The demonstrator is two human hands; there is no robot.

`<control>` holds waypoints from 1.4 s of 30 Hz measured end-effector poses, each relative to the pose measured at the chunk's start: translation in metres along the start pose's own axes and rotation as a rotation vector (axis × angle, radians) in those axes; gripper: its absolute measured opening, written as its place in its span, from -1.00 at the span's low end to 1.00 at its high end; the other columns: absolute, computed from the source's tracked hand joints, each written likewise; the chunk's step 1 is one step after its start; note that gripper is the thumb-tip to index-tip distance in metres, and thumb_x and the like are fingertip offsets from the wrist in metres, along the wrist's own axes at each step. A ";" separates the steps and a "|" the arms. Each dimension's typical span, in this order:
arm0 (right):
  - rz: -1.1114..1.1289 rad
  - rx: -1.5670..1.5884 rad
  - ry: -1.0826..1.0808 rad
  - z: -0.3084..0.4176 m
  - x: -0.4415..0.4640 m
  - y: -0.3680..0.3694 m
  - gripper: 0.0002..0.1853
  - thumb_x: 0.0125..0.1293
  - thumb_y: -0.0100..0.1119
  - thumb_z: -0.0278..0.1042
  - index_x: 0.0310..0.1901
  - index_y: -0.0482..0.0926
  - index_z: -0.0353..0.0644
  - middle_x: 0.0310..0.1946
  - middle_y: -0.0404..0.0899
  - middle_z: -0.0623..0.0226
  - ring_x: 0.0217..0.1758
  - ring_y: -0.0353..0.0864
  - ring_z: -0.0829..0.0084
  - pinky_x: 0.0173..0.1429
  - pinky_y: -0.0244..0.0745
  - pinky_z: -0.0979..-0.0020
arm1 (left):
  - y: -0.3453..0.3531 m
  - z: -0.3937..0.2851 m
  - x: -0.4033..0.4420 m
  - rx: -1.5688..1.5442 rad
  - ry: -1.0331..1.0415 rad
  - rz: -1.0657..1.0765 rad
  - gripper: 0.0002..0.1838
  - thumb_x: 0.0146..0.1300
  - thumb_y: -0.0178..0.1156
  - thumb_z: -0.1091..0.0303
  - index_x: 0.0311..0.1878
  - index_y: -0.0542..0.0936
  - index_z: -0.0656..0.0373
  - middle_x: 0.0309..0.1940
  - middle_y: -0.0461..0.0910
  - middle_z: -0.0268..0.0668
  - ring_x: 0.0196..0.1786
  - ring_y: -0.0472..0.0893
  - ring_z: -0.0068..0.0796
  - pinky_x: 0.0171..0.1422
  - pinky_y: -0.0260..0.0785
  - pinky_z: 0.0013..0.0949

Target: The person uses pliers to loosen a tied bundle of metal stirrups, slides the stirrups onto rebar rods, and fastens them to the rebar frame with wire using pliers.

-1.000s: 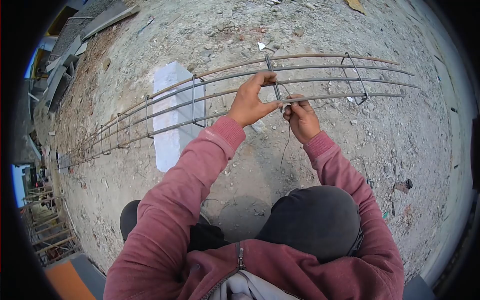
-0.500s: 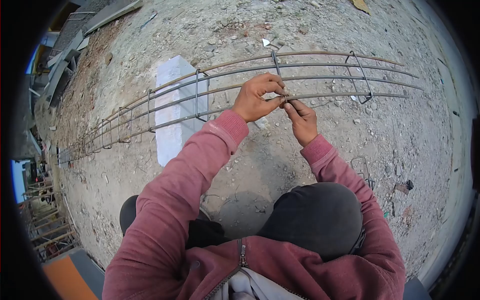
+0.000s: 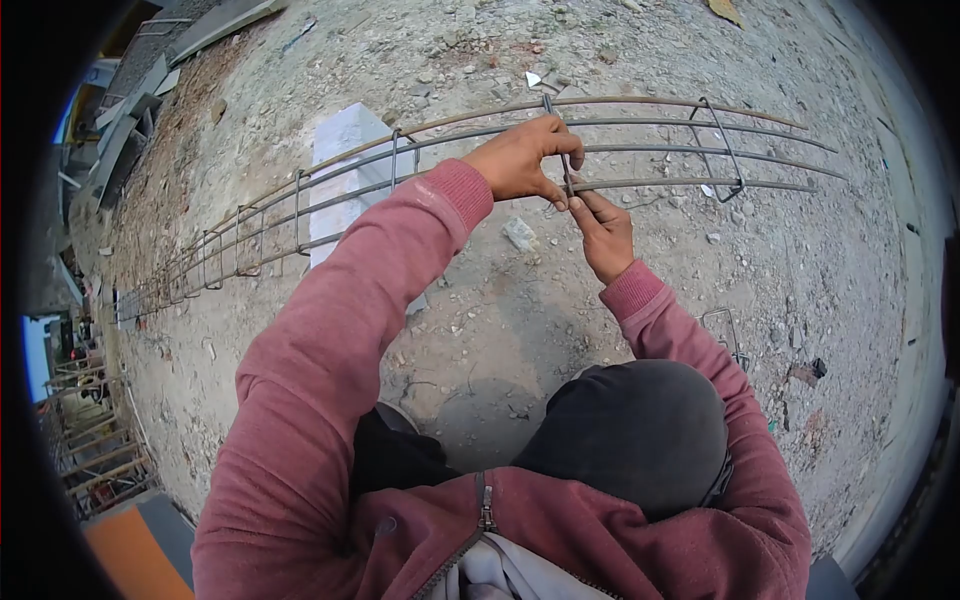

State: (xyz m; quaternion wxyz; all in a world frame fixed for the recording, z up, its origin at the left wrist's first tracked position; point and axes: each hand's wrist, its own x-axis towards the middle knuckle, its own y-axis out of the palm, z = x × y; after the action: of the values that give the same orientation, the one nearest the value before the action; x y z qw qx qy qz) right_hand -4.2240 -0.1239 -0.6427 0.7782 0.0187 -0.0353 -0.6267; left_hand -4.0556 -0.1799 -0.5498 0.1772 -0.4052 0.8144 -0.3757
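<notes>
A long rebar cage (image 3: 690, 148) of several thin steel bars, tied with square stirrups, runs across in front of me. My left hand (image 3: 522, 160) reaches over the bars. Its bent fingers lie round the side of one dark stirrup (image 3: 565, 172), and its thumb is near the lower corner. From below, my right hand (image 3: 604, 236) pinches that lower corner, where the stirrup meets the nearest bar. Any tie wire between the fingertips is too small to make out. Further right, another stirrup (image 3: 732, 160) stands tilted on the bars.
A white block (image 3: 345, 135) stands under the cage at left, partly hidden by my left sleeve. Stony ground (image 3: 480, 340) surrounds it. A loose stirrup (image 3: 722, 325) lies by my right forearm. Boards (image 3: 125, 140) are piled at far left, above a stack of bars (image 3: 100, 450).
My left hand has shifted, its fingers moving from a pinch at the lower joint to the stirrup's side. My right hand stays at the corner. The cage's near bars sit slightly higher in view.
</notes>
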 end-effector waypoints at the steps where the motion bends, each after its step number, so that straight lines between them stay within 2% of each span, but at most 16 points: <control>1: -0.004 0.008 -0.017 -0.002 0.000 0.000 -0.78 0.31 0.04 -0.40 -0.11 0.55 -0.34 -0.33 0.56 0.49 -0.25 0.40 0.72 -0.15 0.32 0.63 | 0.000 -0.003 0.002 0.030 -0.009 0.004 -0.49 -0.30 0.48 0.32 -0.19 0.49 0.06 -0.23 0.37 -0.35 -0.06 0.41 -0.34 0.06 0.29 -0.32; 5: 0.014 0.028 -0.006 -0.004 0.001 -0.001 -0.79 0.31 0.04 -0.40 -0.12 0.56 -0.33 -0.39 0.53 0.52 -0.34 0.35 0.74 -0.26 0.27 0.63 | 0.000 -0.011 0.008 0.192 -0.068 0.042 -0.34 -0.35 0.49 0.30 -0.09 0.40 0.06 -0.19 0.39 -0.29 -0.03 0.43 -0.24 0.01 0.32 -0.25; 8: 0.037 0.028 0.041 -0.003 0.000 -0.003 -0.80 0.31 0.03 -0.41 -0.15 0.56 -0.33 -0.45 0.49 0.53 -0.41 0.30 0.73 -0.31 0.21 0.63 | 0.003 -0.016 0.012 0.286 -0.137 0.082 -0.34 -0.37 0.49 0.29 -0.10 0.40 0.07 -0.18 0.40 -0.27 -0.03 0.44 -0.21 -0.03 0.34 -0.21; 11: 0.086 0.216 0.113 -0.001 0.003 -0.007 -0.78 0.24 0.05 -0.47 -0.12 0.54 -0.36 -0.45 0.47 0.52 -0.44 0.27 0.70 -0.33 0.17 0.63 | 0.010 -0.015 0.015 0.376 -0.112 0.035 -0.34 -0.39 0.50 0.30 -0.11 0.40 0.06 -0.19 0.39 -0.27 -0.03 0.44 -0.19 -0.05 0.36 -0.19; 14: 0.157 0.371 0.228 -0.012 0.009 -0.015 -0.63 0.16 0.05 -0.54 0.05 0.48 -0.34 -0.25 0.57 0.40 -0.27 0.42 0.66 -0.15 0.30 0.61 | 0.014 -0.015 0.012 0.385 -0.129 0.001 -0.36 -0.37 0.48 0.30 -0.12 0.41 0.04 -0.19 0.39 -0.28 -0.04 0.45 -0.19 -0.07 0.38 -0.18; 17: 0.101 0.362 0.231 -0.006 0.009 -0.012 -0.64 0.07 0.11 -0.58 -0.03 0.52 -0.34 -0.35 0.53 0.47 -0.40 0.33 0.69 -0.29 0.24 0.64 | 0.019 -0.014 0.010 0.431 -0.112 -0.050 -0.42 -0.32 0.44 0.34 -0.13 0.41 0.03 -0.18 0.38 -0.29 -0.05 0.45 -0.20 -0.08 0.39 -0.18; 23: 0.112 0.012 0.253 -0.003 0.015 -0.016 -0.74 0.08 0.24 -0.51 -0.14 0.56 -0.32 -0.43 0.45 0.48 -0.38 0.31 0.70 -0.32 0.23 0.60 | 0.043 -0.012 0.004 0.594 -0.075 -0.235 -0.51 -0.26 0.36 0.43 -0.16 0.41 0.03 -0.17 0.37 -0.28 -0.09 0.44 -0.23 -0.12 0.40 -0.18; 26: 0.010 -0.119 0.128 0.003 0.009 -0.008 -0.78 0.12 0.27 -0.42 -0.19 0.60 -0.28 -0.45 0.43 0.51 -0.40 0.30 0.71 -0.34 0.23 0.61 | 0.037 -0.008 -0.003 0.594 0.066 -0.470 -0.46 -0.31 0.38 0.42 -0.16 0.38 0.07 -0.19 0.36 -0.28 -0.10 0.43 -0.24 -0.23 0.39 -0.19; 29: -0.044 -0.084 0.033 -0.002 0.008 -0.004 -0.80 0.08 0.30 -0.39 -0.26 0.63 -0.26 -0.36 0.45 0.42 -0.42 0.37 0.62 -0.34 0.27 0.58 | 0.025 -0.012 -0.031 0.416 -0.065 -0.561 -0.56 -0.25 0.41 0.28 -0.24 0.49 0.15 -0.34 0.47 -0.28 -0.25 0.49 -0.29 -0.34 0.36 -0.24; 32: -0.013 -0.040 -0.007 0.003 0.009 -0.005 -0.82 0.10 0.28 -0.41 -0.26 0.62 -0.29 -0.36 0.47 0.39 -0.39 0.40 0.58 -0.31 0.30 0.55 | 0.013 -0.018 -0.033 0.130 -0.670 0.024 -0.55 -0.19 0.38 -0.01 -0.40 0.61 0.21 -0.46 0.57 -0.23 -0.34 0.56 -0.22 -0.28 0.40 -0.27; 33: -0.007 -0.024 0.024 0.004 0.011 -0.004 -0.82 0.10 0.27 -0.42 -0.26 0.62 -0.29 -0.36 0.47 0.38 -0.37 0.41 0.57 -0.30 0.31 0.54 | 0.014 -0.015 -0.034 -0.003 -0.733 0.018 -0.49 -0.10 0.28 -0.16 -0.52 0.66 0.21 -0.58 0.59 -0.20 -0.45 0.58 -0.27 -0.25 0.39 -0.35; 36: -0.003 -0.003 0.084 0.003 0.009 -0.002 -0.82 0.11 0.26 -0.43 -0.25 0.62 -0.30 -0.35 0.48 0.36 -0.33 0.44 0.55 -0.26 0.34 0.53 | 0.021 -0.001 -0.034 -0.280 -0.615 -0.010 -0.49 -0.09 0.27 -0.16 -0.42 0.66 0.20 -0.54 0.60 -0.22 -0.43 0.58 -0.39 -0.28 0.38 -0.37; 39: -0.011 -0.065 0.059 0.001 0.007 -0.006 -0.84 0.11 0.25 -0.44 -0.26 0.63 -0.27 -0.36 0.49 0.34 -0.30 0.47 0.52 -0.23 0.35 0.52 | 0.026 -0.009 -0.028 -0.196 -0.604 0.018 -0.52 -0.02 0.23 -0.11 -0.36 0.66 0.20 -0.51 0.61 -0.28 -0.41 0.56 -0.48 -0.27 0.37 -0.41; 42: -0.046 -0.136 0.007 0.004 0.008 -0.002 -0.86 0.10 0.25 -0.44 -0.28 0.64 -0.25 -0.38 0.49 0.33 -0.30 0.47 0.50 -0.22 0.36 0.51 | 0.027 -0.001 -0.027 -0.433 -0.533 0.006 -0.52 0.01 0.20 -0.09 -0.31 0.65 0.20 -0.48 0.61 -0.32 -0.38 0.55 -0.51 -0.25 0.36 -0.44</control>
State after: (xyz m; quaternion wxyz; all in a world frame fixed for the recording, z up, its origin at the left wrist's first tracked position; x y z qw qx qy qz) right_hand -4.2241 -0.1320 -0.6389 0.7631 -0.0313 0.0105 -0.6454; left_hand -4.0542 -0.1472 -0.5702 0.2946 -0.5150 0.8015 -0.0745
